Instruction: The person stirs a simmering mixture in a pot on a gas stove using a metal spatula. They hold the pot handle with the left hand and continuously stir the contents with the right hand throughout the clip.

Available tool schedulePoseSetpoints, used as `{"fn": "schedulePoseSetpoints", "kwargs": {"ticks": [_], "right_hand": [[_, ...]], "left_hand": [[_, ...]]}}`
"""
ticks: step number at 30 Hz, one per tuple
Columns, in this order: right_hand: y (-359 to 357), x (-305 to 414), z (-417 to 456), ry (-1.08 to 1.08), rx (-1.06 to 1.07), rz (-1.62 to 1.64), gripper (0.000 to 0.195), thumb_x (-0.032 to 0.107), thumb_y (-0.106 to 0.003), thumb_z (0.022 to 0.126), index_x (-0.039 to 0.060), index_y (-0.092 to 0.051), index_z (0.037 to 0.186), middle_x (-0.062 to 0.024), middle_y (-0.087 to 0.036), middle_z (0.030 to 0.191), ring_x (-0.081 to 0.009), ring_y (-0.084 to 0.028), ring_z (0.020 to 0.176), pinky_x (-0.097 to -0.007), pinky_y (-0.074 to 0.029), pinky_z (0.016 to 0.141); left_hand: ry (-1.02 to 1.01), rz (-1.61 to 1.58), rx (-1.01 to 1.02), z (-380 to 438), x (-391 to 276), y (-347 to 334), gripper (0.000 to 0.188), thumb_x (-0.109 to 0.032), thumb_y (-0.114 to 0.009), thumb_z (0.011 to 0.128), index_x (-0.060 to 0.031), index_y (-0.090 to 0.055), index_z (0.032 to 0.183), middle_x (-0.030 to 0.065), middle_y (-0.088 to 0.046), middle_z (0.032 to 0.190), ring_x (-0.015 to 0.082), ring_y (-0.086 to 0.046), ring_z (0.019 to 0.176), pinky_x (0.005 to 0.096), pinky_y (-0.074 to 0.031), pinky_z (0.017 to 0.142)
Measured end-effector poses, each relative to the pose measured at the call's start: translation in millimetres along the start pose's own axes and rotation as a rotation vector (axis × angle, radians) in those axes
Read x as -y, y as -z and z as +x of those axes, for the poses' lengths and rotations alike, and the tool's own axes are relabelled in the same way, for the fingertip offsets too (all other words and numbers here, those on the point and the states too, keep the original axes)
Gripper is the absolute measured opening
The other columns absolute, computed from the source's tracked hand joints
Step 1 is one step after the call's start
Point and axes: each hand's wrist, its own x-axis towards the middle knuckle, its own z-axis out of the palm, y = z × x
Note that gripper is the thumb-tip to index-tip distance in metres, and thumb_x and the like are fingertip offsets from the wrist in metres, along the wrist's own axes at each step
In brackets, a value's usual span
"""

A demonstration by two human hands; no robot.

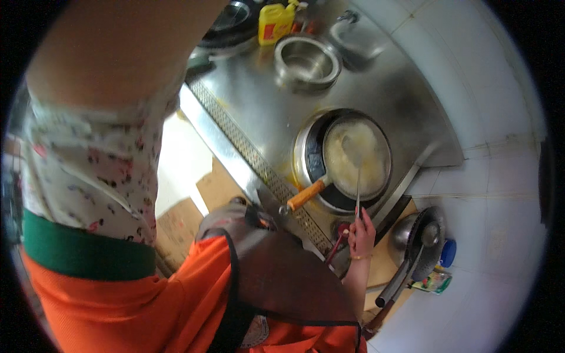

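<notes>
In my right hand (363, 234) is the thin handle of a metal ladle or spatula (358, 187); its blurred head dips into pale, foamy liquid (368, 137). That liquid fills a round pan (387, 152) with a wooden handle (308, 195). Under the pan is a round stove opening with a black and metal ring (301, 154), set in a stainless-steel counter (260, 114). My left forearm (114, 53) rises close to the camera, and the left hand is beyond the top of the picture.
A steel pot (309, 61) stands on the counter by a yellow pump jug (276, 24). A faucet (348, 17) is near the wall. A perforated drain strip (247, 150) follows the front edge. At right, a wok (430, 229) and metal bowl (401, 234) lie beside a tiled wall.
</notes>
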Motion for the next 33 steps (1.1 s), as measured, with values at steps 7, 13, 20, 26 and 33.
{"fn": "schedulePoseSetpoints", "kwargs": {"ticks": [7, 13, 20, 26, 33], "right_hand": [[-6.4, -22.7, -12.6, -0.106, -0.047, 0.017, 0.037, 0.007, -0.049, 0.087, 0.0089, -0.046, 0.124, -0.0008, -0.048, 0.063, -0.0034, -0.030, 0.035, -0.0181, -0.022, 0.030], [10.5, -64.7, 44.3, 0.195, -0.117, -0.366, 0.044, 0.008, -0.054, 0.085, 0.0055, -0.043, 0.128, 0.0021, -0.048, 0.067, -0.0056, -0.041, 0.055, -0.0205, -0.033, 0.046], [19.9, -63.1, 80.9, 0.201, -0.266, -0.380, 0.043, 0.014, -0.056, 0.083, 0.0023, -0.047, 0.123, -0.0055, -0.060, 0.083, -0.0112, -0.052, 0.064, -0.0260, -0.044, 0.059], [20.2, -12.6, 98.6, 0.246, -0.352, -0.371, 0.044, 0.012, -0.057, 0.084, 0.0042, -0.046, 0.125, -0.0011, -0.055, 0.071, -0.0080, -0.046, 0.058, -0.0241, -0.039, 0.052], [19.0, -6.9, 140.2, -0.017, -0.335, -0.257, 0.045, 0.016, -0.056, 0.083, 0.0024, -0.046, 0.124, -0.0138, -0.061, 0.095, -0.0214, -0.059, 0.081, -0.0309, -0.046, 0.071]], "left_hand": [[0.140, -0.050, -0.160, -25.0, 62.5, 36.3, 0.047, -0.029, -0.053, 0.086, -0.0044, -0.042, 0.124, 0.0092, -0.049, 0.118, 0.0172, -0.046, 0.107, 0.0335, -0.040, 0.090], [0.780, -0.151, -0.492, -141.5, 202.4, -76.8, 0.038, -0.026, -0.043, 0.090, -0.0012, -0.046, 0.118, 0.0060, -0.054, 0.094, 0.0112, -0.048, 0.079, 0.0244, -0.044, 0.069], [1.020, 0.043, -0.336, -179.6, 271.3, -186.6, 0.050, -0.023, -0.057, 0.082, 0.0043, -0.037, 0.118, 0.0202, -0.053, 0.104, 0.0250, -0.053, 0.096, 0.0336, -0.042, 0.083], [1.065, 0.114, -0.291, -180.9, 289.5, -202.2, 0.054, -0.025, -0.059, 0.080, 0.0040, -0.036, 0.119, 0.0232, -0.052, 0.105, 0.0318, -0.053, 0.098, 0.0374, -0.041, 0.085], [1.049, 0.087, -0.341, -189.6, 293.6, -202.6, 0.051, -0.020, -0.060, 0.079, 0.0036, -0.037, 0.118, 0.0204, -0.053, 0.102, 0.0263, -0.053, 0.096, 0.0349, -0.042, 0.083]]}}
